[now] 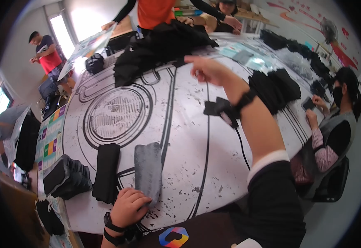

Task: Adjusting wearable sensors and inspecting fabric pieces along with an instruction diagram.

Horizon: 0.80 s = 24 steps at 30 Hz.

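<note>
My left hand (130, 206) rests at the near edge of the table, fingers bent and side by side, fingertips on the lower end of a flat grey cloth strip (148, 167). A folded black cloth stack (106, 172) lies just left of the strip. My right hand (208, 72) reaches far over the table, index finger stretched out and the other fingers curled. Its fingertip is by a dark corner at the edge of a large black cloth pile (159, 45); whether they touch I cannot tell. By my right wrist is a small black device (224, 111) with a cable.
A grey-black folded bundle (68, 177) stands at the left table edge. Fanned black cloths (275, 91) lie right of my forearm. Plastic bags (250, 58) lie farther back. A person in orange (155, 14) stands across; a masked person (339, 107) sits at the right.
</note>
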Tool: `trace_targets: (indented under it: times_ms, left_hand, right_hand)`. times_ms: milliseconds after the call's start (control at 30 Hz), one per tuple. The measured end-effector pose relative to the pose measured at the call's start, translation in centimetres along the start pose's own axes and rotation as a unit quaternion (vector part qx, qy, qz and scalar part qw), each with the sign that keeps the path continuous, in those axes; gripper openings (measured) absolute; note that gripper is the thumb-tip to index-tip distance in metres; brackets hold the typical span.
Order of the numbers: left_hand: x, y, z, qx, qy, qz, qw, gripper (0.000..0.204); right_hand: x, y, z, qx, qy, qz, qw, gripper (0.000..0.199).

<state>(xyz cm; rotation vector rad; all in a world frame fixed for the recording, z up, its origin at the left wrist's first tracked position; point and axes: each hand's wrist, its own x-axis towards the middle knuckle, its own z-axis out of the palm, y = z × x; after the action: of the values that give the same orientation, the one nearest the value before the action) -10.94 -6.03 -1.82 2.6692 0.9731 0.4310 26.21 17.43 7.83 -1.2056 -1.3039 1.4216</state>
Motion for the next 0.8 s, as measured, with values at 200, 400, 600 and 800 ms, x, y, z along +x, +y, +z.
trace_targets:
  times_ms: [200,400,600,800]
  left_hand:
    - [-2.2,-0.3,0.2,-0.008,-0.020,0.012,1.000,0.028]
    - [-1.8,-0.1,1.1,-0.008,-0.046,0.068,0.997,0.029]
    - [-2.0,0.1,1.3,-0.007,-0.053,0.081,0.995,0.029]
    - [-3.6,-0.8,0.7,0.007,-0.028,0.051,0.998,0.034]
  right_hand:
    - [-7.2,9.7,8.3,-0.467,-0.266,-0.151,0.830,0.057]
    - [-10.5,15.9,14.3,-0.595,-0.224,-0.373,0.676,0.050]
    - [-10.3,15.9,14.6,-0.599,-0.229,-0.314,0.700,0.041]
    - [-12.5,15.9,13.0,-0.592,-0.158,-0.319,0.723,0.034]
